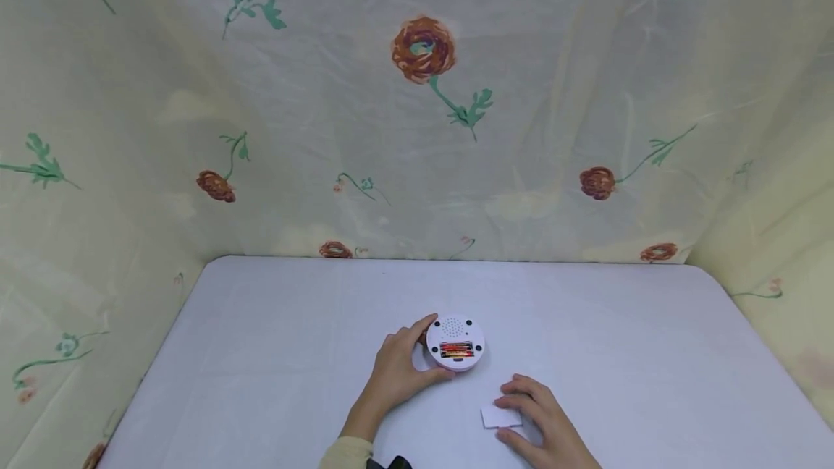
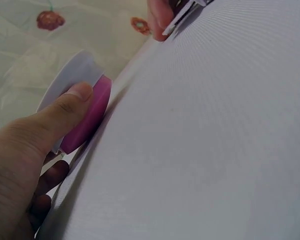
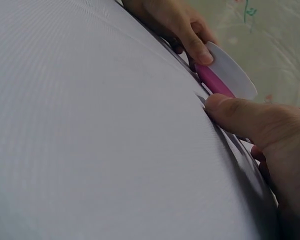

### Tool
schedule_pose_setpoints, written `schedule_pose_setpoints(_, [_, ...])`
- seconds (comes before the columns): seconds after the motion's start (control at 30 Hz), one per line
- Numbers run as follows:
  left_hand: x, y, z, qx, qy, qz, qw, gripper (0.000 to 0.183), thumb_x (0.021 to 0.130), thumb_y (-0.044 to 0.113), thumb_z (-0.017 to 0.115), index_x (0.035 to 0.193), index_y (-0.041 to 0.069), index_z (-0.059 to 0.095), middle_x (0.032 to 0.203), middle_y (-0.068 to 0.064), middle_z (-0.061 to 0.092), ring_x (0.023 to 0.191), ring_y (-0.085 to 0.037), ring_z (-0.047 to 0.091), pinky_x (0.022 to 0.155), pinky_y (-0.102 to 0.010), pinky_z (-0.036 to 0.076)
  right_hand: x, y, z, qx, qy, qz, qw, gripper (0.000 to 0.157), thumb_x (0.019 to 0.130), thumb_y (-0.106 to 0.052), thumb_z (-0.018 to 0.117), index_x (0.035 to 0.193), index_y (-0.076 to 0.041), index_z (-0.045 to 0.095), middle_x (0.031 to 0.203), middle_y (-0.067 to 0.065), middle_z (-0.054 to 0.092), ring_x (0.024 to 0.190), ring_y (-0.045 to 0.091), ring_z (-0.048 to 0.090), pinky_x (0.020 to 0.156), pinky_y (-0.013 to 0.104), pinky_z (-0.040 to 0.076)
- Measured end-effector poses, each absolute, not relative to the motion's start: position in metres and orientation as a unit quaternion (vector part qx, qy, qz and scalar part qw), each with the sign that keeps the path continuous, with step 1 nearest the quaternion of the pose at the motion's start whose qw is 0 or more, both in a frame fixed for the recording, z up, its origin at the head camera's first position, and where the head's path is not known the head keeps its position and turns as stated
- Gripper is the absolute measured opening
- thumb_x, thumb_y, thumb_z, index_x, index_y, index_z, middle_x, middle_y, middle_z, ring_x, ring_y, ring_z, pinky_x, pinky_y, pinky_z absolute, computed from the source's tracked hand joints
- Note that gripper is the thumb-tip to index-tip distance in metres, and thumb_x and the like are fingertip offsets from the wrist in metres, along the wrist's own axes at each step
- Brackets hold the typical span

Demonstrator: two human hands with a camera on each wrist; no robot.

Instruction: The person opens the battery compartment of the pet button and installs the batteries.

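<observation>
A round white device (image 1: 472,335) with a pink side (image 2: 96,107) lies face down on the white table. Small speaker holes and dark feet show on its underside, and red-and-black batteries (image 1: 456,349) sit in its uncovered compartment. My left hand (image 1: 397,370) grips the device from the left, thumb at the near edge and fingers at the far left side. Nearer to me and to the right, my right hand (image 1: 539,422) holds a small white rectangular cover (image 1: 496,417) between thumb and fingers, close over the table. Part of the cover is hidden beneath the fingers.
The white tabletop (image 1: 293,324) has rounded far corners. Behind it and at both sides hangs a pale curtain (image 1: 313,107) printed with reddish flowers and green stems. A dark strap (image 1: 399,462) shows by the left sleeve (image 1: 348,452).
</observation>
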State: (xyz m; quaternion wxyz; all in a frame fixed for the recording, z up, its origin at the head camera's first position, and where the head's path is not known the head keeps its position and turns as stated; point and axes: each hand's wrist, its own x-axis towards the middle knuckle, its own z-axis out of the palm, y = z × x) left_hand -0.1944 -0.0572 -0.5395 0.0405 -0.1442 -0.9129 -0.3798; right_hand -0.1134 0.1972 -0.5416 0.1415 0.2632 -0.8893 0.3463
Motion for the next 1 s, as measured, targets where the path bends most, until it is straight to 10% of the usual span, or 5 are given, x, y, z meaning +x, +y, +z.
schedule_pose_setpoints(1.0, [-0.198,-0.06,-0.542,-0.178,-0.907,-0.376,0.065,0.09,0.063,0.057,0.079,0.141,0.033,0.041,0.116,0.013,0.062,0.097,-0.007,0.054,0.081,-0.027,0.038,-0.136,0.165,-0.527,0.253,-0.842,0.427,0.212,0.037,0.074,-0.004,0.078,0.105,-0.017,0.063,0.112,0.004,0.064,0.104,0.005,0.049,0.077,0.014,0.041])
